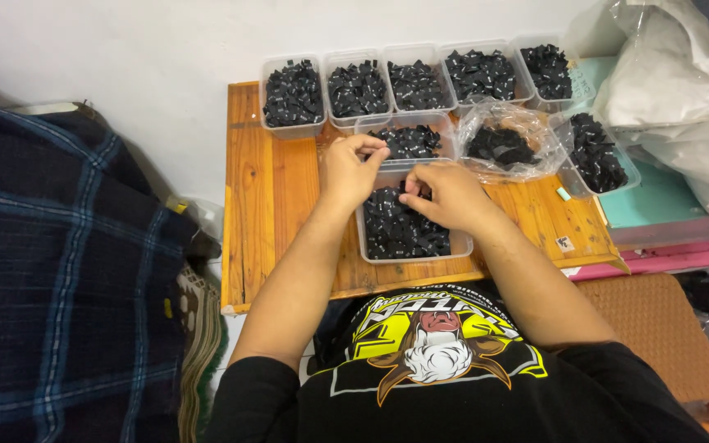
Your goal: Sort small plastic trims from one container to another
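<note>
Black tags (pixel 400 228): small folded pieces heaped in a clear tub (pixel 410 250) near the front edge of the wooden table (pixel 276 205), at its middle.
Left hand (pixel 350 170): over the tub's far left corner, fingertips pinched shut; what they hold is too small to tell.
Right hand (pixel 446 195): fingers curled into the heap, touching the tags; grip cannot be told.
Second tub (pixel 408 139): just behind the first, also filled with black pieces.
Back row (pixel 416 78): five clear tubs side by side along the far edge, each filled alike.
Plastic bag (pixel 506 139): crinkled, clear, right of the second tub, black pieces inside.
Right tub (pixel 596 156): at the right edge, slanted.
Small sticker (pixel 565 243): pale square near the front right corner.
Risk: the tub sits close to the front edge; a pull of the wrists could likely tip it, and loose tags may scatter or mix between tubs.
</note>
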